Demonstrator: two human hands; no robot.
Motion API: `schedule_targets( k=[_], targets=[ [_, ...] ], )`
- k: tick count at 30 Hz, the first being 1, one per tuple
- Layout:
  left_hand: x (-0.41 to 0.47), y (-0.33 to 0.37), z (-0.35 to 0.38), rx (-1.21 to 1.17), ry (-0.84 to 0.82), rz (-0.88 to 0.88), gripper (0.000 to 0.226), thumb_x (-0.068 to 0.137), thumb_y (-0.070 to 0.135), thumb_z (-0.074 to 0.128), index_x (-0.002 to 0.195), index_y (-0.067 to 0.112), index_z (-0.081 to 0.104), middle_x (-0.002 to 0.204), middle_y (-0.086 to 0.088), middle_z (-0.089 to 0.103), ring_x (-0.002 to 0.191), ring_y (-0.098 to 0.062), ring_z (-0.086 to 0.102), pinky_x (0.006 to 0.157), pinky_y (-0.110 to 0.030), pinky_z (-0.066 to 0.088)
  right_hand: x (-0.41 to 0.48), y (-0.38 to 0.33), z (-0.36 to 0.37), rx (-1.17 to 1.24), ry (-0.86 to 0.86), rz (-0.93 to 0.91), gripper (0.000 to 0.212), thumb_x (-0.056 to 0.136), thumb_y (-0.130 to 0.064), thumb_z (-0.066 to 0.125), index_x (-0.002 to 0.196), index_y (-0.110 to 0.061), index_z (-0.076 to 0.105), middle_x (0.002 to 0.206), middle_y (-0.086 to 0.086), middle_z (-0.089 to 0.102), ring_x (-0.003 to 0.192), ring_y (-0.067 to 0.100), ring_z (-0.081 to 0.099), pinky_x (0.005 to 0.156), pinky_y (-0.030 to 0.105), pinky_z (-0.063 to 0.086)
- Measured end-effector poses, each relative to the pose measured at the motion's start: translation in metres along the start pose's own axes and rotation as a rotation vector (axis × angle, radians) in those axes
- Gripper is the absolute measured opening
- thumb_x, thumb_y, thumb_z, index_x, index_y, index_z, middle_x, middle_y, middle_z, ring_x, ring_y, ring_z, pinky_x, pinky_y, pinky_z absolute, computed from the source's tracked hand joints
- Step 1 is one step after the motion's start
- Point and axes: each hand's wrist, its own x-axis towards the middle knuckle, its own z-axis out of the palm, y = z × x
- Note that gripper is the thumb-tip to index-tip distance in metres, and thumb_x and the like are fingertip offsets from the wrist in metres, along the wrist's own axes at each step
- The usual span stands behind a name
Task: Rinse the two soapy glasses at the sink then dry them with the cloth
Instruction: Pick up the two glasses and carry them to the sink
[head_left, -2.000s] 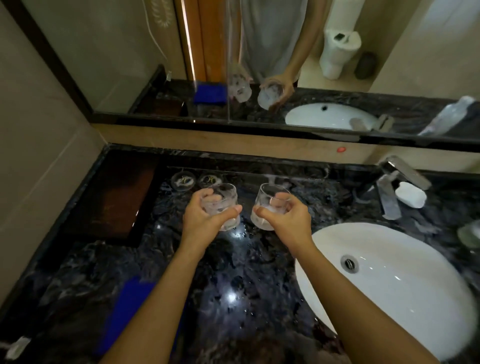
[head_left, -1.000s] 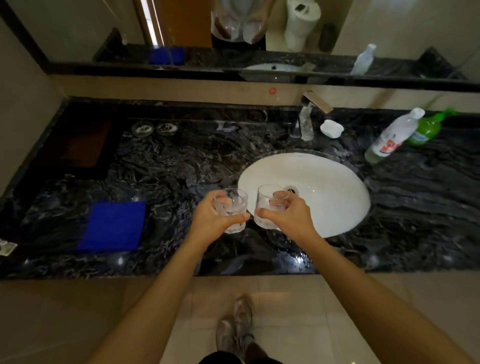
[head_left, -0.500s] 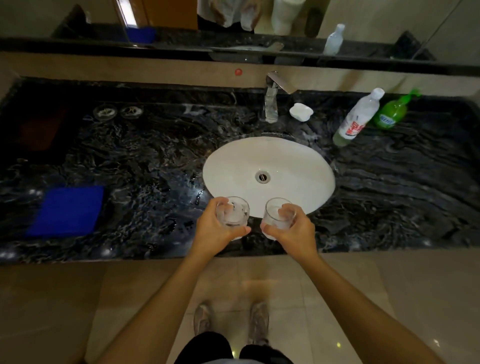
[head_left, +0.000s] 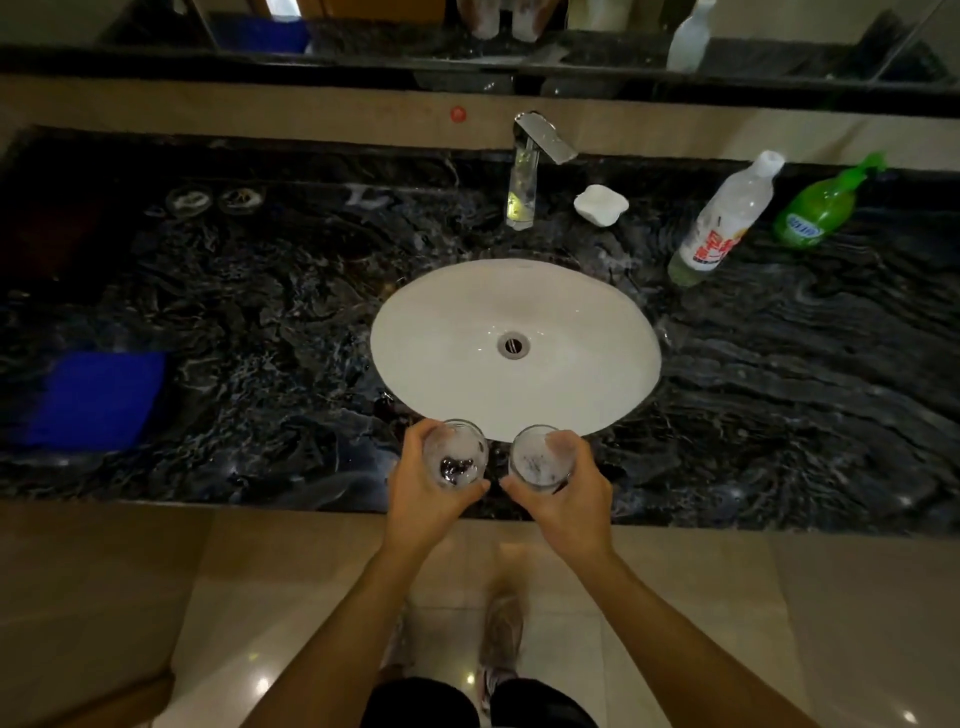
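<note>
My left hand (head_left: 426, 493) grips a clear soapy glass (head_left: 457, 460), and my right hand (head_left: 566, 499) grips a second soapy glass (head_left: 535, 460). Both glasses are upright with foam inside, side by side over the counter's front edge, just in front of the white oval sink (head_left: 597, 364). The chrome faucet (head_left: 524, 171) stands behind the basin; no water is visibly running. A folded blue cloth (head_left: 98, 397) lies flat on the counter far to the left.
The dark marble counter (head_left: 779, 389) carries a white soap dish (head_left: 601, 204), a white bottle (head_left: 724, 221) and a green bottle (head_left: 821, 210) at back right, and two small round dishes (head_left: 215, 200) at back left. A mirror runs along the wall. Tiled floor and my shoes are below.
The view has swung right from the counter's left part until the sink is centred. My hands carried both glasses from beside the basin to its front edge.
</note>
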Motion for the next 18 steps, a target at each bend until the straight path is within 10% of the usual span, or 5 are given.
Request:
schedule_targets(
  k=[6, 18],
  targets=[
    [-0.004, -0.003, 0.009, -0.005, 0.029, 0.008, 0.078, 0.064, 0.016, 0.096, 0.126, 0.027, 0.049, 0.122, 0.019, 0.060, 0.113, 0.007, 0.058, 0.087, -0.012, 0.049, 0.002, 0.012, 0.000, 0.012, 0.024, 0.026, 0.070, 0.060, -0.036, 0.098, 0.115, -0.026, 0.056, 0.105, -0.010, 0.065, 0.098, 0.014, 0.064, 0.079, 0.028, 0.055],
    [-0.011, -0.009, 0.022, -0.042, 0.069, 0.012, 0.082, 0.063, 0.017, 0.098, 0.127, 0.029, 0.049, 0.122, 0.019, 0.061, 0.112, 0.008, 0.058, 0.089, -0.009, 0.047, 0.003, 0.015, -0.003, 0.046, 0.018, 0.075, 0.078, 0.057, -0.037, 0.099, 0.118, -0.035, 0.050, 0.106, -0.024, 0.061, 0.103, 0.017, 0.064, 0.085, 0.031, 0.055]
  ],
)
